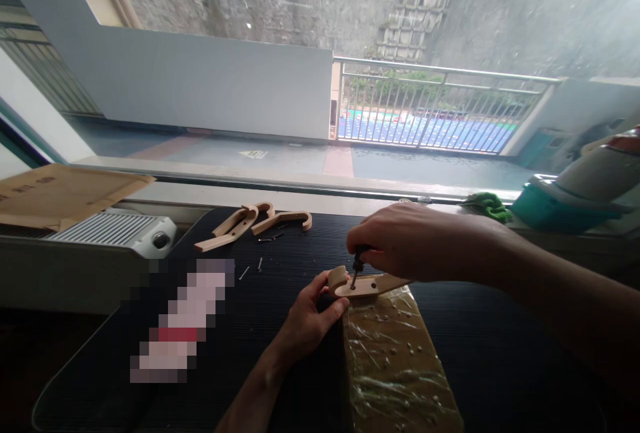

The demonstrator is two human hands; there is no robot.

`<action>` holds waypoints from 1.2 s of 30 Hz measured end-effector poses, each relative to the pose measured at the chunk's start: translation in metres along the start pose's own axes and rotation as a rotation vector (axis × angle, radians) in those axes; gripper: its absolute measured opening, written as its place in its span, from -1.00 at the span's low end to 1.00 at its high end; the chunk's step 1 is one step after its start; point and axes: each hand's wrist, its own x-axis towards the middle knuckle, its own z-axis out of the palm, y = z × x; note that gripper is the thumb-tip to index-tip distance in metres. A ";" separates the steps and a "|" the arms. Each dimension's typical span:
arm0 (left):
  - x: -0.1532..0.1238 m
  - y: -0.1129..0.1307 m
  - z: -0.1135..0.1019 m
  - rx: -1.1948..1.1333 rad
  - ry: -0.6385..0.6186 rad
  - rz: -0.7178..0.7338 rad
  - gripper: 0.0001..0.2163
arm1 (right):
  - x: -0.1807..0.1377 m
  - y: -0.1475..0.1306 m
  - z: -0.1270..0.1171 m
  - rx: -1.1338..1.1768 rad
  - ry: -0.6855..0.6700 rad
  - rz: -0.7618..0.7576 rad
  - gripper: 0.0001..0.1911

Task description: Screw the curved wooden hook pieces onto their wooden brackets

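Note:
A curved wooden hook piece [367, 285] lies on the top end of a plastic-wrapped brown board [395, 359]. My left hand [305, 323] is closed round the hook's curled end and the board's corner, steadying them. My right hand [407, 239] is closed on a small screwdriver [356, 269], held upright with its tip in a hole of the hook piece.
Several more wooden hooks [250, 223] and loose screws [253, 266] lie on the black ribbed mat [100, 366] toward the window. A white heater [120, 229] with cardboard [55, 193] on it stands at left. A blurred object [180, 319] lies on the mat. A teal-based appliance [565, 203] sits on the sill at right.

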 end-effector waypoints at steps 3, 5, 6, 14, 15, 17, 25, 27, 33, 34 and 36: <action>0.000 -0.001 0.000 0.009 0.015 0.006 -0.67 | 0.001 -0.001 0.002 -0.006 -0.027 -0.015 -0.80; -0.001 -0.001 0.000 0.018 0.023 0.003 -0.67 | 0.002 -0.001 0.005 -0.005 -0.025 -0.011 -0.80; -0.001 0.000 0.000 0.020 0.024 0.000 -0.67 | 0.003 -0.001 0.006 -0.006 -0.022 -0.001 -0.80; 0.000 0.004 0.000 -0.012 0.017 -0.012 -0.67 | 0.000 -0.003 0.006 -0.022 -0.036 0.080 -0.74; 0.000 0.004 0.001 -0.012 0.020 -0.012 -0.66 | 0.000 -0.003 0.004 -0.023 -0.034 0.070 -0.76; -0.001 0.004 0.001 -0.015 0.018 -0.014 -0.66 | -0.001 -0.003 0.001 -0.016 -0.018 0.041 -0.79; -0.001 0.002 0.001 -0.025 0.031 -0.017 -0.67 | 0.003 -0.001 0.002 -0.043 -0.035 -0.005 -0.80; -0.001 0.002 0.001 -0.023 0.030 -0.014 -0.67 | 0.004 -0.001 0.004 -0.039 -0.036 0.013 -0.79; -0.001 0.003 0.001 -0.010 0.025 -0.009 -0.67 | 0.005 -0.003 0.006 -0.064 -0.011 0.053 -0.73; -0.001 0.003 0.001 -0.008 0.028 -0.007 -0.66 | 0.005 -0.004 0.005 -0.070 -0.016 0.059 -0.73; -0.001 0.003 0.001 -0.014 0.027 -0.007 -0.66 | 0.003 -0.004 0.004 -0.068 -0.009 0.058 -0.75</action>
